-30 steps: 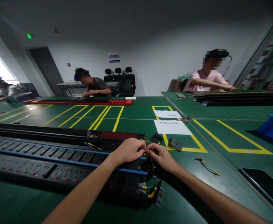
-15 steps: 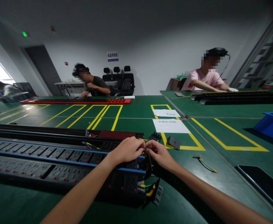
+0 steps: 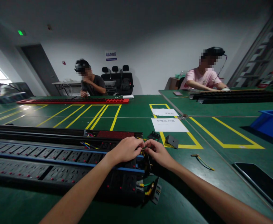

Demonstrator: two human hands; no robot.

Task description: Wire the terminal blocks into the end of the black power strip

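At the right end of a blue-edged black power strip [image 3: 64, 154], my left hand [image 3: 127, 150] rests with its fingers pinched together. My right hand [image 3: 159, 153] meets it there, thumb and fingertips closed too. Whatever lies between the fingertips is too small and covered to make out; a bit of yellow-green shows just below them. A dark end piece hangs under my right fingers. Nearer to me lies a second black power strip [image 3: 64, 175]. From its end, a green wire [image 3: 147, 184] and yellow-sleeved wires run to a loose black end cap [image 3: 156, 193].
Behind the strips lies a long black housing [image 3: 33, 133]. A black end piece [image 3: 172, 141], a short yellow-green wire [image 3: 203, 162], white paper labels [image 3: 169, 125], a phone [image 3: 260, 180] and a blue bin [image 3: 270, 126] are to the right. Several people work across the tables.
Both hands stay at the strip's end with only slight finger movement. The view has shifted a little. Across the table, the person in dark clothing has brought a hand up to the face.
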